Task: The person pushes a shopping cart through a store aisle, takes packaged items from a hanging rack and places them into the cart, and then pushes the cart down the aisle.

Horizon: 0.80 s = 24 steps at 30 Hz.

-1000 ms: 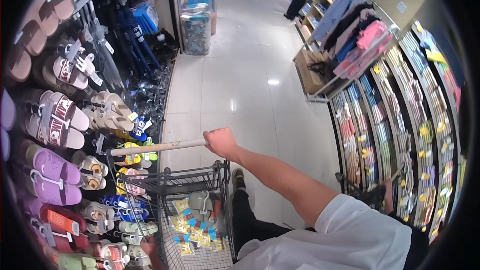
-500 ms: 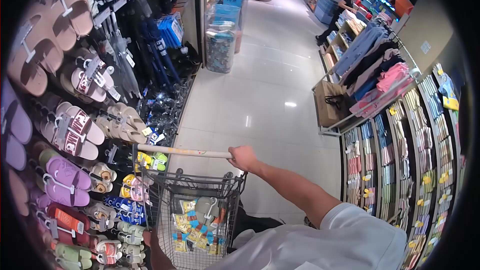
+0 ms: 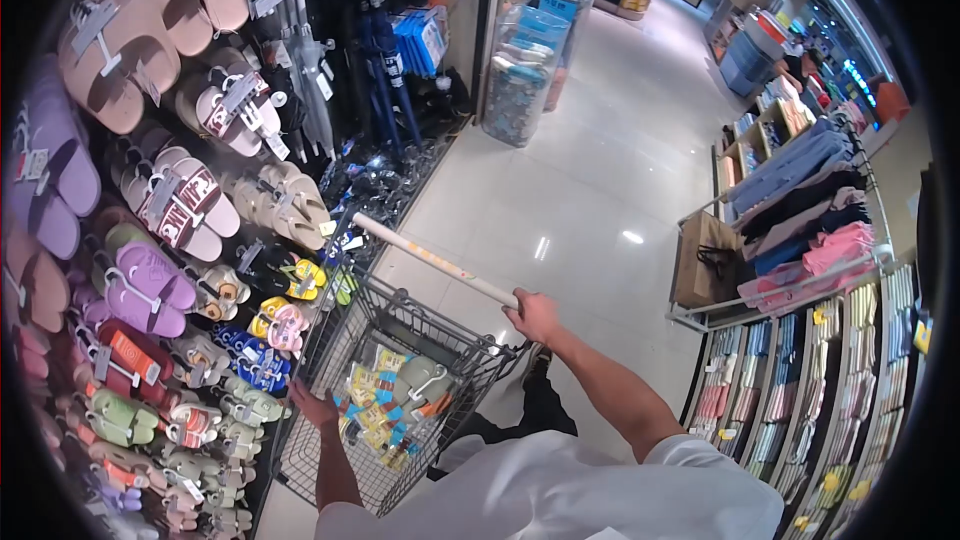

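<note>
My right hand (image 3: 532,318) is wrapped round the right end of the pale handle (image 3: 435,262) of a wire shopping cart (image 3: 335,365). My left hand (image 3: 314,406) hovers over the cart's left side, fingers stretched toward the slipper rack; whether it touches the wire rim is hard to tell. In the basket lie several small yellow-and-blue packets (image 3: 375,410) and a pair of grey-green slippers (image 3: 425,380). Nearest to my left hand on the rack hang blue slippers (image 3: 258,360) and pale green slippers (image 3: 250,403).
Slippers in many colours line the left wall, with umbrellas (image 3: 310,70) further along. Clear bins (image 3: 525,70) stand at the aisle's left corner. To the right are a clothes rail (image 3: 810,210), a cardboard box (image 3: 708,258) and shelves of folded cloth (image 3: 800,390). Tiled floor (image 3: 560,190) runs ahead.
My view has swung left, and the cart now sits at an angle, its handle slanting. My left hand, mostly hidden before, has come up over the cart's left side. My right hand keeps its hold.
</note>
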Available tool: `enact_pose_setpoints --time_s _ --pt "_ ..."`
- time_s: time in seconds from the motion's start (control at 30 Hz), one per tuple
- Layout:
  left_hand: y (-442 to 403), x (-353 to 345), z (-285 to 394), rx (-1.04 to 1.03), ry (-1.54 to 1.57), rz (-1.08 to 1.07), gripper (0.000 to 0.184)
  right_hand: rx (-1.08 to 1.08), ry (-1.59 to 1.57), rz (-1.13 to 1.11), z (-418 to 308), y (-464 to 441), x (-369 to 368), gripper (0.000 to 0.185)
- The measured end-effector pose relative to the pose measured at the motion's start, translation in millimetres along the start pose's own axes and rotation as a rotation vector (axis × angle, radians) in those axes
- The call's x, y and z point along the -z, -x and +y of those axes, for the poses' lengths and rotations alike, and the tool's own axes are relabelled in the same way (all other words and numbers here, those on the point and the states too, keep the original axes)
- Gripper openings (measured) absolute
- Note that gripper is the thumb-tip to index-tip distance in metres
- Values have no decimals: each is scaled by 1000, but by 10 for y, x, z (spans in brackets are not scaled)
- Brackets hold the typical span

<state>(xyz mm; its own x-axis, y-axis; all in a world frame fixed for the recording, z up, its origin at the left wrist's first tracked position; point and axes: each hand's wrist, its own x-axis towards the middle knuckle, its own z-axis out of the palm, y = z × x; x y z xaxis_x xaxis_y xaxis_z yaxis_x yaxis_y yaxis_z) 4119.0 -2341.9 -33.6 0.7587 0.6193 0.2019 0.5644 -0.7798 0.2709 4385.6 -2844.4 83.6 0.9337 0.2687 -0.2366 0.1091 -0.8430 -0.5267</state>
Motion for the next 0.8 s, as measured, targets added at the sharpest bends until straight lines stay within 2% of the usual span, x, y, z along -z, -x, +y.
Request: enact_pose_setpoints --time_s 0.03,0.07,0.1,0.13,0.17,0.2,0.23,0.27,0.33,0.4,0.5,0.6,0.63,0.73,0.77,0.8 --pt "116 -128 4 124 -18 -134 84 11 -3 -4 51 -29 29 30" --pt "297 -281 16 133 91 -148 72 24 -6 -4 106 -82 84 31" --pt "483 -195 321 261 185 -211 58 38 -7 -2 166 -130 137 32" --pt "651 -82 540 221 160 -405 52 52 -27 -12 214 -140 170 33" --pt "925 -245 497 207 137 -435 50 69 -52 -18 247 -161 240 34" --pt "1218 -282 594 33 114 -407 48 90 -66 -12 318 -271 342 34" --pt "1361 57 1177 257 182 -533 46 106 -89 -5 405 -383 375 35" --pt "1605 15 1357 301 132 -585 46 113 -112 -9 489 -425 347 36" --pt "2112 -21 1553 179 198 -642 47 118 -169 -28 630 -526 345 36" --pt "2432 -146 1874 209 -167 -535 38 113 -231 -66 694 -620 413 36" --pt "2370 191 2502 381 -45 -456 32 98 -273 -90 822 -766 472 35" --pt "2386 122 2581 251 161 -345 31 116 -234 -79 948 -920 515 35" --pt "2367 139 2627 255 198 -377 38 134 -237 -52 973 -978 532 36" --pt "2525 29 2790 241 127 -237 51 164 -237 33 1113 -1088 539 38" --pt "2566 9 2833 279 148 -289 68 171 -231 49 1153 -1140 553 38" --pt "2627 -17 2868 278 203 -308 73 198 -224 53 1154 -1192 550 38"
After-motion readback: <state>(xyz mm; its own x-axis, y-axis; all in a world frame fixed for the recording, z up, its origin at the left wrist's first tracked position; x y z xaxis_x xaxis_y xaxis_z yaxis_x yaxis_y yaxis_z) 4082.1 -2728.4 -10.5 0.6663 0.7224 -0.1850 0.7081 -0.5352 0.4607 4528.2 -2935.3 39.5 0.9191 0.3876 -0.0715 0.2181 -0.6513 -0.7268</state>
